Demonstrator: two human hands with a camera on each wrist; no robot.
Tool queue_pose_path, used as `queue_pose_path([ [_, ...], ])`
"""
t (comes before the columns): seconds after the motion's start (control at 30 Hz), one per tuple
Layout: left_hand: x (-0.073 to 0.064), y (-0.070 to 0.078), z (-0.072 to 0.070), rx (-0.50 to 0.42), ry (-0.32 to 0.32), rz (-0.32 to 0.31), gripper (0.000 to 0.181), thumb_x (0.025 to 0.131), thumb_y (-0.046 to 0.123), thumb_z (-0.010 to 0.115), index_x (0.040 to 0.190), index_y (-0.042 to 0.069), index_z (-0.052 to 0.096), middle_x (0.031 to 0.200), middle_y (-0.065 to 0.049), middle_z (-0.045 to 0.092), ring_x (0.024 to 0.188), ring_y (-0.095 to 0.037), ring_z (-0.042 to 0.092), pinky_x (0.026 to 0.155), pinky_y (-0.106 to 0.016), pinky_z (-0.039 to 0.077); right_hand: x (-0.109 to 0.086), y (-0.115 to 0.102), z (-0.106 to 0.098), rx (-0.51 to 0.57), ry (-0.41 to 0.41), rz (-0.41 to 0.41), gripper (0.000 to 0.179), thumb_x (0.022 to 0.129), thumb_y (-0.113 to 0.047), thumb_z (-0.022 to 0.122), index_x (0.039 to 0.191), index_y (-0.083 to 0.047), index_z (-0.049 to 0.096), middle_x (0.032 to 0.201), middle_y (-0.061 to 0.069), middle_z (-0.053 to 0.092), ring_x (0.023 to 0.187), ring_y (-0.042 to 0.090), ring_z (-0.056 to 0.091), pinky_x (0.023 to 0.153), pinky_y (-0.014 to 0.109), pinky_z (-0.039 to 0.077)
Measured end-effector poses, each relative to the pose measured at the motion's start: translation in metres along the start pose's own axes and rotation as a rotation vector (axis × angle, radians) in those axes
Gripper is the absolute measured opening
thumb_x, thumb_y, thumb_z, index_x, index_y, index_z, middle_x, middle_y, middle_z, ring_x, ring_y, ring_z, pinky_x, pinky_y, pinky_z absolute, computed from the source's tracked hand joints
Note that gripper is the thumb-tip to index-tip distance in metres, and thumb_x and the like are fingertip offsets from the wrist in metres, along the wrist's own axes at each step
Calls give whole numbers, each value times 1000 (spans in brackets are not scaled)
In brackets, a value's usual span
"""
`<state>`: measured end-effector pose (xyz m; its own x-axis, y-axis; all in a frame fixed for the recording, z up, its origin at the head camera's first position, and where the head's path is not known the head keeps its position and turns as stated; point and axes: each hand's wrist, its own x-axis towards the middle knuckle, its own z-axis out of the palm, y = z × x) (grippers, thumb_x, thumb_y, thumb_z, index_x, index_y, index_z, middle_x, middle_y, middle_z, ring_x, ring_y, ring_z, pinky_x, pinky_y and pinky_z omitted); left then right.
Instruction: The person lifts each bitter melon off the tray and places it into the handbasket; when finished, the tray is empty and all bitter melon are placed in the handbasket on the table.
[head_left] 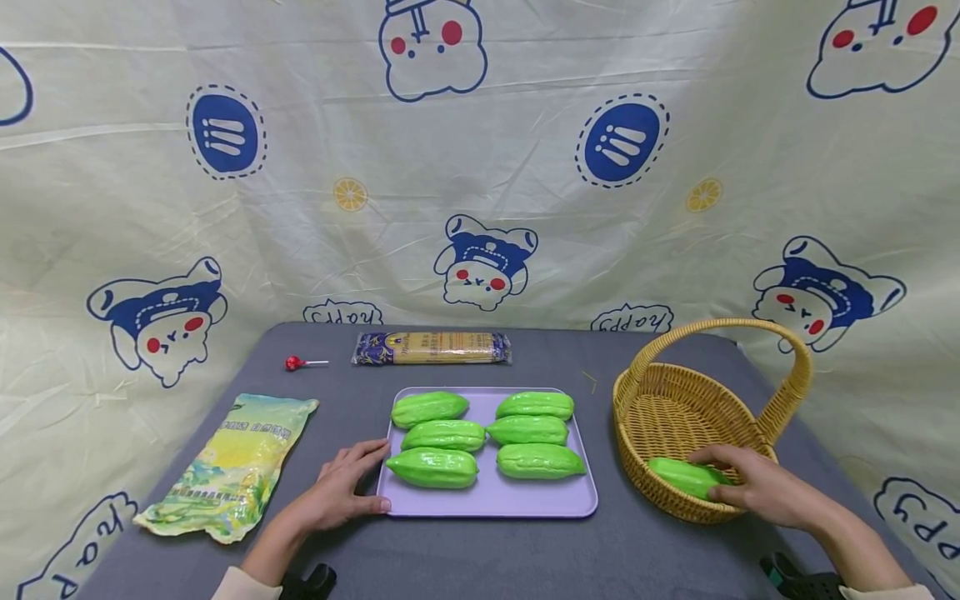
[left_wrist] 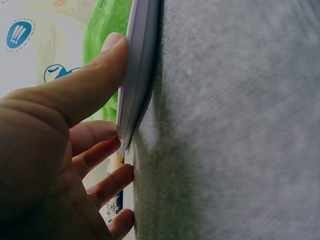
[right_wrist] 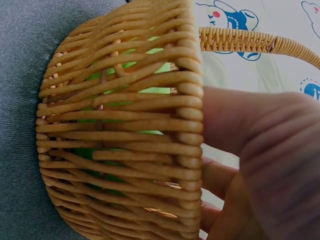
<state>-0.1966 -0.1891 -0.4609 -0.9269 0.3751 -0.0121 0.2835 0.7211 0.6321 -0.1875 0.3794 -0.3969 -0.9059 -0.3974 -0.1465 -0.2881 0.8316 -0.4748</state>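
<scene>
On the lilac tray (head_left: 487, 505) lie several green ridged gourds (head_left: 432, 468), set in two columns. My left hand (head_left: 343, 490) is at the tray's left edge, thumb and fingers spread and touching the rim. The left wrist view shows the thumb (left_wrist: 102, 67) against the rim, the other fingers loosely extended. Inside the wicker basket (head_left: 645, 408) at the right, my right hand (head_left: 765, 487) holds another green gourd (head_left: 684, 477) by its right end. In the right wrist view the basket wall (right_wrist: 125, 125) hides the fingertips, and green shows through the weave.
A yellow-green printed bag (head_left: 232, 467) lies left of the tray. Behind the tray are a long packet of noodles (head_left: 432, 348) and a red lollipop (head_left: 295, 363). The basket's tall handle (head_left: 795, 375) arches above it. A printed curtain hangs behind the grey table (head_left: 480, 558).
</scene>
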Motion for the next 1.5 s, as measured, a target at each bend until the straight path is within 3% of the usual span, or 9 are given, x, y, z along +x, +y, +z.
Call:
queue_pose_path([
  [0.17, -1, 0, 0, 5, 2, 5, 81, 74, 40, 76, 141, 7, 44, 147, -9, 39, 127, -33, 35, 94, -61, 24, 0, -2, 0, -4, 14, 13, 41, 84, -28, 68, 119, -8, 59, 114, 7, 62, 96, 3, 53, 76, 29, 45],
  [0.33, -1, -1, 0, 9, 6, 6, 82, 74, 40, 77, 141, 7, 43, 147, -9, 39, 127, -33, 35, 94, -61, 24, 0, -6, -1, 14, 35, 52, 50, 83, -32, 69, 123, -5, 57, 118, 14, 62, 105, 24, 56, 81, 50, 46],
  [0.5, -1, -1, 0, 8, 11, 9, 82, 74, 40, 77, 141, 7, 44, 147, -9, 40, 127, -32, 36, 93, -59, 25, -1, -10, -3, 24, 64, 29, 54, 83, -34, 69, 125, -3, 55, 123, 21, 59, 111, 40, 55, 84, 58, 44],
  [0.87, -1, 0, -1, -3, 1, 1, 81, 74, 40, 76, 141, 7, 43, 147, -9, 39, 128, -33, 35, 94, -60, 24, 0, -28, -6, -45, 157, -2, 50, 85, -35, 68, 124, -6, 58, 122, 16, 60, 109, 38, 56, 85, 54, 45],
  [1.2, -2, 1, -1, 1, 4, 8, 80, 74, 38, 77, 141, 6, 44, 147, -11, 39, 127, -34, 35, 94, -61, 24, 1, -58, -6, -135, 269, -25, 43, 83, -33, 70, 120, -12, 62, 116, 10, 64, 107, 32, 55, 82, 52, 43],
  [1.5, -1, 3, -2, 1, 2, 2, 81, 74, 39, 76, 141, 7, 43, 147, -10, 39, 128, -34, 36, 95, -61, 24, 5, -79, 2, -215, 371, -129, 38, 82, -28, 72, 116, -16, 63, 110, 0, 65, 101, 21, 54, 79, 42, 45],
])
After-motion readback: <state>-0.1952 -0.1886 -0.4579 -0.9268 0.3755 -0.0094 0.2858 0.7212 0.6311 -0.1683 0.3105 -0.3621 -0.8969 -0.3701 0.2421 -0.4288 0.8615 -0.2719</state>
